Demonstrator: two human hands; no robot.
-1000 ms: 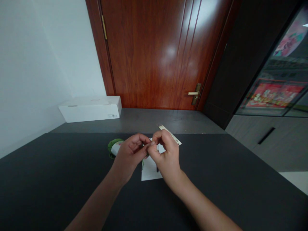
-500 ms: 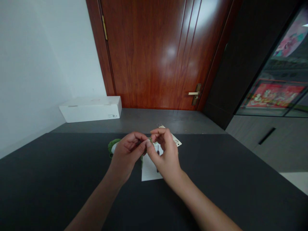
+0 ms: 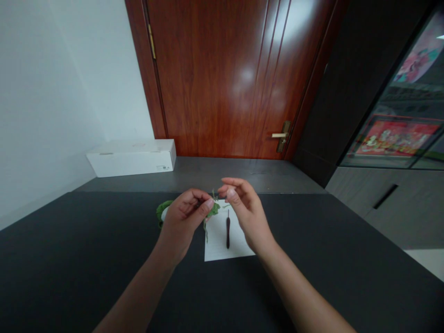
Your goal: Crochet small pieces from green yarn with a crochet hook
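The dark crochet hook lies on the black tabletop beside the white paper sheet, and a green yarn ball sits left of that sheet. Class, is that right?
No: the head view shows the dark crochet hook lying on the white paper sheet, not on the black tabletop. The green yarn ball does sit left of that sheet.

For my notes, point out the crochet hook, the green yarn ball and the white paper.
Crochet hook (image 3: 228,230): head view, on its dark handle.
Green yarn ball (image 3: 162,208): head view, on its exposed left side.
White paper (image 3: 217,243): head view, on its bare lower left.
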